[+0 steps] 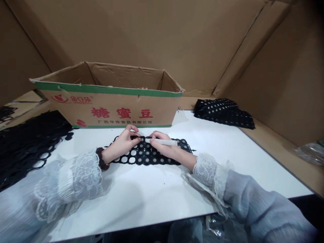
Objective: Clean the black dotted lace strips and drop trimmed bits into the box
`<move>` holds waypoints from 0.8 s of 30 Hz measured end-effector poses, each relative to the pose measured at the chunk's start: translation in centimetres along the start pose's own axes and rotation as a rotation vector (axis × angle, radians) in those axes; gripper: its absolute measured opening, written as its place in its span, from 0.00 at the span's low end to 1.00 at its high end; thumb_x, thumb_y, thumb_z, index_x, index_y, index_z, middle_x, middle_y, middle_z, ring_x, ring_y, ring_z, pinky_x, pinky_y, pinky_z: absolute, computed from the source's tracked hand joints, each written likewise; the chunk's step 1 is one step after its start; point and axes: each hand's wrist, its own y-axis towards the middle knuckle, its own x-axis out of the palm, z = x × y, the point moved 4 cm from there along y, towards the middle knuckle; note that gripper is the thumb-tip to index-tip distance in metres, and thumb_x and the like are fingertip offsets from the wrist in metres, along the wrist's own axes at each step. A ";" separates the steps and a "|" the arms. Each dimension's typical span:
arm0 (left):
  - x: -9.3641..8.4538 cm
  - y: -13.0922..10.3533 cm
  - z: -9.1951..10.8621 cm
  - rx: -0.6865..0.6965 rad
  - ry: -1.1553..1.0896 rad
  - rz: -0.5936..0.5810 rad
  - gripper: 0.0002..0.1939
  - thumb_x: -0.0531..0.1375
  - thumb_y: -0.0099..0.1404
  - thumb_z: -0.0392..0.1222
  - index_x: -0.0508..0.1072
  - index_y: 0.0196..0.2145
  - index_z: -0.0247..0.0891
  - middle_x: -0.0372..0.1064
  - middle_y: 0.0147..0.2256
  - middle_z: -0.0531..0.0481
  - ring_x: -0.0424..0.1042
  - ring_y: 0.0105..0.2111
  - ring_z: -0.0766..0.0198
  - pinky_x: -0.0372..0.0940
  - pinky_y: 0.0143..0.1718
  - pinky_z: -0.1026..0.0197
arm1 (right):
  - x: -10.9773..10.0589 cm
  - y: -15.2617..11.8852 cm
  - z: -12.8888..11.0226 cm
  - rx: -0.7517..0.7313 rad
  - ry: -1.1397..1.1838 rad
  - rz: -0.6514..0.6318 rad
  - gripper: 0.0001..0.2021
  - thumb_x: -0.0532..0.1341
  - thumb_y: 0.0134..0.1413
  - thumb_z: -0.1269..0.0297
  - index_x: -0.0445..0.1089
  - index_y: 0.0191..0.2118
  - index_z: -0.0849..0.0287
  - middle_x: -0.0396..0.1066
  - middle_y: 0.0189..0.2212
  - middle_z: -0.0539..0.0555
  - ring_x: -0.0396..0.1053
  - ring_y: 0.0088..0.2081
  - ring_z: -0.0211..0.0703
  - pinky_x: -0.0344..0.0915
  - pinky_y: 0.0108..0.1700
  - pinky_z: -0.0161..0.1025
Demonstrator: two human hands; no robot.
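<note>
A black sheet with rows of round holes (pixel 149 156) lies on the white table in front of me. On its left part the holes show white through them; farther right, pale grey discs fill them. My left hand (pixel 124 143) pinches the sheet's far edge, thumb and forefinger together near the middle. Close beside it, my right hand (pixel 164 145) is closed around a slim white pen-like stick (pixel 165 142), whose tip points left at the sheet's far edge. The right hand covers part of the sheet, and its fingertips are partly hidden.
Behind the hands stands an open cardboard box (pixel 121 108) with a green rim. Black perforated sheets are piled at left (pixel 27 141), and a folded dotted black sheet (pixel 222 113) lies at back right. Cardboard walls (pixel 152 33) enclose the table (pixel 141 202). Clear plastic (pixel 311 152) lies far right.
</note>
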 end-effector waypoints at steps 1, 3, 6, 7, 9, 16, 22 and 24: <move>0.1 0.0 0.0 -0.001 -0.023 -0.005 0.15 0.56 0.56 0.40 0.54 0.38 0.40 0.67 0.34 0.52 0.68 0.32 0.66 0.61 0.34 0.62 | 0.0 0.0 -0.1 0.003 -0.002 0.002 0.07 0.51 0.50 0.64 0.56 0.24 0.58 0.57 0.22 0.46 0.56 0.26 0.36 0.53 0.29 0.34; 0.2 -0.1 0.1 -0.005 -0.061 -0.015 0.15 0.56 0.56 0.40 0.53 0.38 0.40 0.67 0.35 0.52 0.68 0.34 0.66 0.61 0.36 0.61 | 0.0 -0.1 -0.2 -0.002 -0.009 0.007 0.08 0.51 0.51 0.63 0.56 0.25 0.58 0.57 0.23 0.47 0.57 0.27 0.36 0.53 0.29 0.34; 0.4 -0.2 0.3 -0.009 -0.112 -0.045 0.14 0.55 0.56 0.39 0.51 0.35 0.41 0.67 0.35 0.52 0.68 0.37 0.66 0.61 0.40 0.59 | 0.2 -0.1 -0.4 -0.026 -0.057 0.002 0.08 0.50 0.53 0.62 0.54 0.25 0.58 0.57 0.24 0.48 0.57 0.28 0.37 0.53 0.30 0.35; 0.4 -0.2 0.4 0.001 -0.134 -0.058 0.13 0.55 0.56 0.39 0.51 0.34 0.41 0.67 0.35 0.52 0.68 0.37 0.65 0.61 0.41 0.58 | 0.3 -0.1 -0.5 -0.045 -0.092 0.001 0.09 0.50 0.53 0.63 0.54 0.24 0.57 0.57 0.24 0.48 0.57 0.28 0.37 0.53 0.30 0.35; 0.4 -0.3 0.6 0.021 -0.181 -0.086 0.14 0.55 0.56 0.39 0.49 0.32 0.41 0.67 0.34 0.52 0.68 0.38 0.65 0.60 0.44 0.57 | 0.5 0.1 -0.5 -0.093 -0.172 0.001 0.09 0.49 0.53 0.64 0.52 0.24 0.57 0.56 0.23 0.48 0.56 0.28 0.37 0.52 0.30 0.36; 0.4 -0.6 0.9 0.032 -0.160 -0.143 0.11 0.54 0.58 0.41 0.51 0.34 0.41 0.66 0.36 0.51 0.67 0.40 0.65 0.60 0.45 0.57 | 0.3 0.3 -0.4 -0.108 -0.168 0.021 0.11 0.48 0.54 0.64 0.51 0.22 0.57 0.54 0.21 0.48 0.56 0.26 0.37 0.52 0.29 0.36; -0.1 -0.7 1.0 0.257 0.367 0.047 0.13 0.54 0.59 0.44 0.54 0.37 0.39 0.61 0.36 0.49 0.63 0.38 0.62 0.59 0.42 0.56 | 0.3 0.3 -0.4 -0.101 -0.103 -0.023 0.12 0.49 0.53 0.63 0.54 0.20 0.58 0.58 0.23 0.49 0.58 0.27 0.37 0.55 0.31 0.36; -0.5 -0.7 1.1 0.314 0.589 0.116 0.08 0.52 0.60 0.43 0.58 0.35 0.38 0.62 0.37 0.47 0.60 0.42 0.57 0.56 0.45 0.52 | 0.4 0.3 -0.3 -0.113 -0.110 -0.003 0.12 0.50 0.52 0.64 0.55 0.19 0.58 0.59 0.23 0.49 0.59 0.28 0.38 0.56 0.32 0.37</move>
